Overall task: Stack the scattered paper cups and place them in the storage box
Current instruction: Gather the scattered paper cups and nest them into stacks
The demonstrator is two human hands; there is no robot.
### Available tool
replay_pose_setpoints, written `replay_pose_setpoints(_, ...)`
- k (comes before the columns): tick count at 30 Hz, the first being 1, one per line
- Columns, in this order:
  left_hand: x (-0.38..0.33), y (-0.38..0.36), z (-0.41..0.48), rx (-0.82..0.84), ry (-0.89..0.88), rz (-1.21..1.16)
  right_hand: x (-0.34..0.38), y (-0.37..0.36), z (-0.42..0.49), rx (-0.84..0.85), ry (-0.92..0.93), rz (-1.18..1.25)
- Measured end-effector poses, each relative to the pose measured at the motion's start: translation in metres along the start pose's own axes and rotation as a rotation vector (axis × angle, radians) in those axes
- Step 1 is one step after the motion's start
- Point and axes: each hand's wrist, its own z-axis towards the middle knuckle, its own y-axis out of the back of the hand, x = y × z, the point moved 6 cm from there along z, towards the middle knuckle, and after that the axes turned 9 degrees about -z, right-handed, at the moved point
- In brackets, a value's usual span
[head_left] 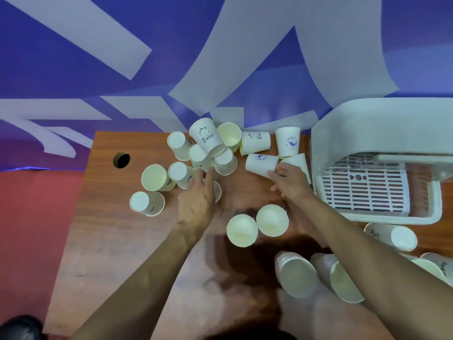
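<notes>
Several white paper cups lie scattered on a wooden table [110, 241], some printed "Bear" [207, 137], some with a blue whale logo [289, 141]. My right hand [288, 181] grips the rim of a tipped blue-logo cup [259, 163]. My left hand [199, 195] reaches into the left cluster with fingers extended, covering a cup [217, 191] and touching a tipped cup [180, 174]. Two upright cups [242, 230] [272, 220] stand between my forearms. The white storage box [382, 133] with a slatted tray sits at the right.
Two stacks of cups [297, 277] [343, 282] lie near the front edge under my right forearm. More cups [397, 235] lie beside the box. A round cable hole [121, 160] is at the table's far left. A blue and white banner hangs behind.
</notes>
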Motion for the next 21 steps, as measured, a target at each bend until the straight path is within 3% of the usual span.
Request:
replay_pose_setpoints(5,0.007,-0.002,-0.003,-0.035,-0.067,-0.049,-0.006,-0.008,-0.007,0.022,0.002,-0.013)
replay_pose_setpoints(12,0.014,-0.007,-0.03,-0.147,0.025,-0.263,-0.021,-0.007,-0.016,0.088,0.057,-0.199)
replay_pose_setpoints(16,0.016,-0.013,-0.04,-0.117,0.107,-0.202,-0.026,-0.007,-0.013,0.075,0.091,-0.169)
replay_pose_setpoints(21,0.01,-0.022,-0.032,0.025,-0.009,0.048,-0.027,-0.006,-0.018,0.058,0.077,-0.107)
